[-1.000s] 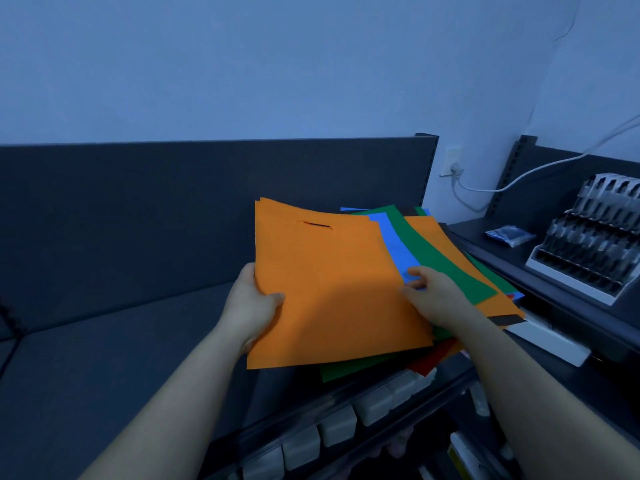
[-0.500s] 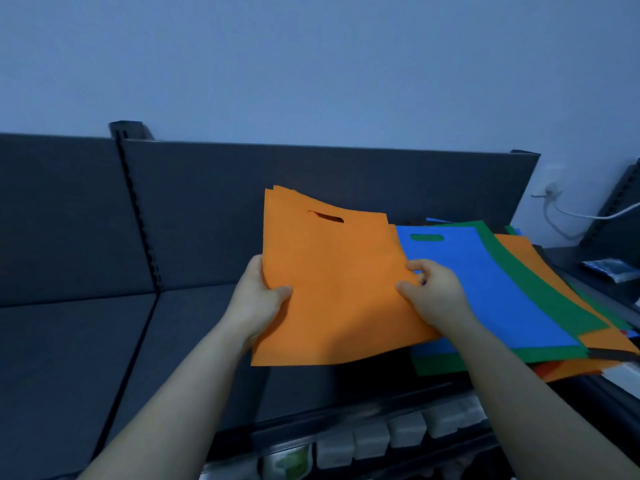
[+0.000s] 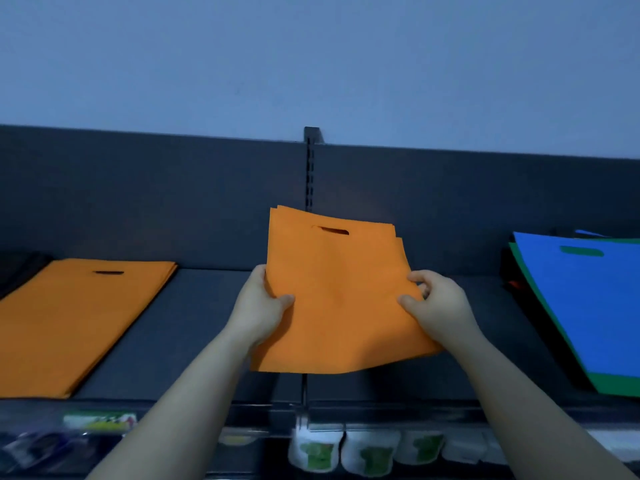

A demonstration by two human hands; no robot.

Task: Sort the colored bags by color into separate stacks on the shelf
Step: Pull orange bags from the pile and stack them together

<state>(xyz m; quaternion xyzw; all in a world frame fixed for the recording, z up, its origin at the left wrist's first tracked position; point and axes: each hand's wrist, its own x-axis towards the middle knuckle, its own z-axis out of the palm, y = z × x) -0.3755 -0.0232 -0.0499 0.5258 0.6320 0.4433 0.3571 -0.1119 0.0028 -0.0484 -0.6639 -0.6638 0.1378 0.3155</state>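
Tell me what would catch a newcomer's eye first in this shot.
The orange bags held up at centre by both hands, left hand and right hand. Then the orange stack lying flat on the dark shelf at left, and the blue bag topping the mixed pile at right.

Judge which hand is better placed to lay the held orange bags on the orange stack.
Left hand, probably: it grips the held orange fabric bags on the side facing the flat orange stack; the right hand is farther away.
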